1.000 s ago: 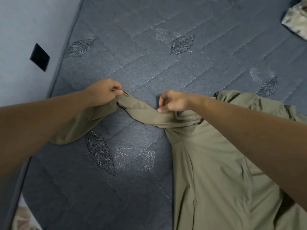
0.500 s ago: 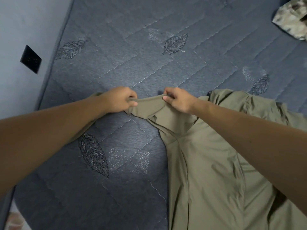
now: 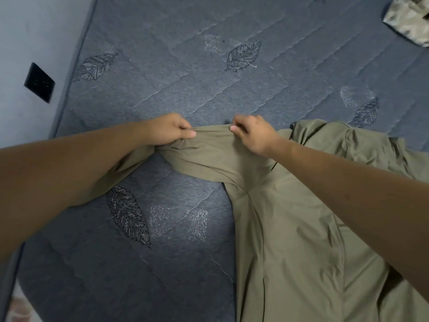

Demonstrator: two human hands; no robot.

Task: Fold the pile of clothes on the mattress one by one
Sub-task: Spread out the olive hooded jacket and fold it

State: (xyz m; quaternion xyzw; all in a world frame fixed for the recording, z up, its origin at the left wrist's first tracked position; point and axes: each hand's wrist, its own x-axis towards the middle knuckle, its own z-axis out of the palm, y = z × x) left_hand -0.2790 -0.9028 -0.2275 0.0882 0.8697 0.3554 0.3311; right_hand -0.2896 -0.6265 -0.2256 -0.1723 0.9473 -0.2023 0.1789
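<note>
Across the frame lies a blue quilted mattress (image 3: pixel 185 89) — wall (image 3: pixel 34 31) upper left, camouflage cloth (image 3: pixel 411 17) upper right. Left hand (image 3: pixel 169 130) and right hand (image 3: pixel 253 133) pinch the olive shirt (image 3: pixel 290 217) sleeve — shirt lower right.

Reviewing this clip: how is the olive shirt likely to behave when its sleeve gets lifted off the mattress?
Probably floppy: the olive shirt sags and creases between the left hand and right hand, which pinch its sleeve. Likely light, since fingertip pinches hold it up. It may slide a bit, being thin, smooth cloth on the quilted mattress.
</note>
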